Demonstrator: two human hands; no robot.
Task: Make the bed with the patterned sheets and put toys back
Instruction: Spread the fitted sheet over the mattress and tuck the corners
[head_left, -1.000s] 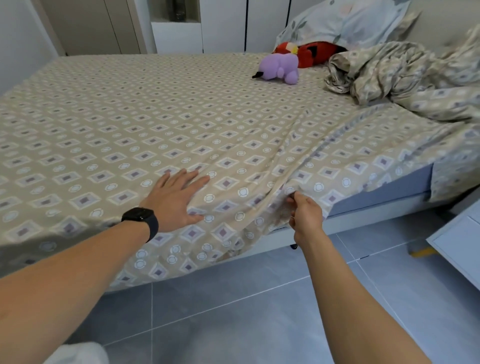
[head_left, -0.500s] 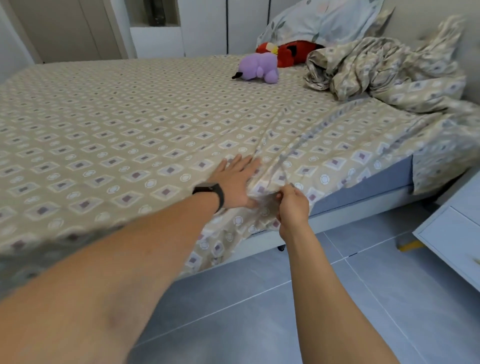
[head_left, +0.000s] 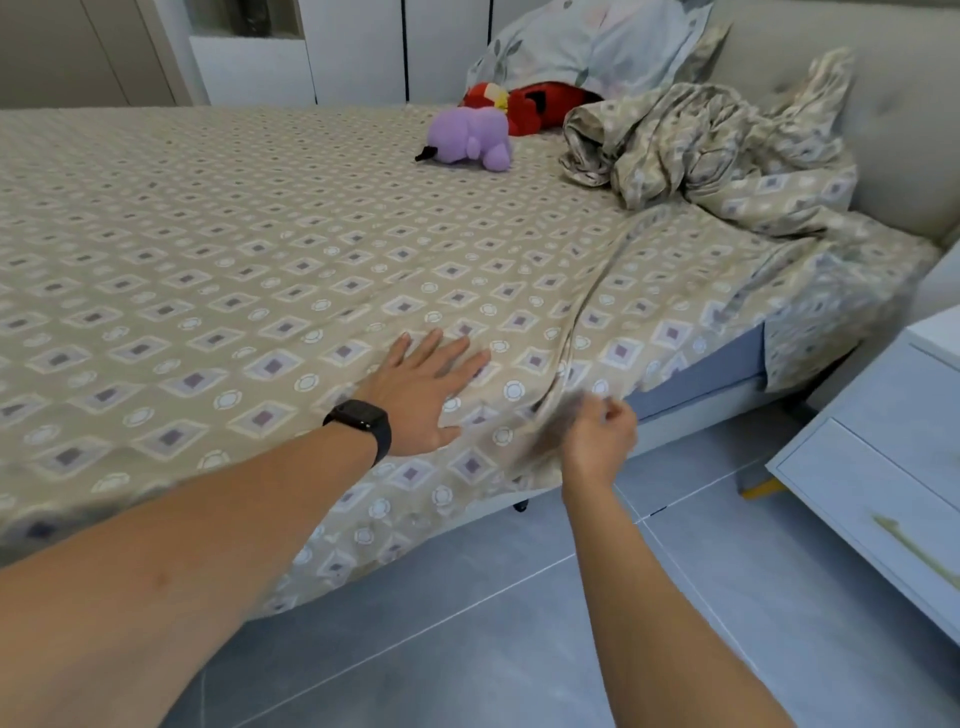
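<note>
A beige patterned sheet (head_left: 249, 270) covers most of the bed, with a long crease running from the near edge toward the headboard. My left hand (head_left: 421, 395) lies flat on the sheet near the bed's edge, fingers straight. My right hand (head_left: 597, 436) pinches a bunched fold of the sheet at the edge, where blue mattress (head_left: 696, 374) shows. A purple plush toy (head_left: 470, 139) and a red plush toy (head_left: 524, 104) lie near the head of the bed. A crumpled patterned cover (head_left: 691, 145) is heaped at the far right.
A pale floral pillow (head_left: 587, 47) leans at the headboard (head_left: 883, 114). A white nightstand (head_left: 883, 467) stands close on the right. Grey floor tiles (head_left: 467, 649) run along the bed. White cabinets (head_left: 353, 52) line the far wall.
My left hand slid right across the sheet toward my right hand, which still pinches the sheet edge. The view has shifted toward the headboard.
</note>
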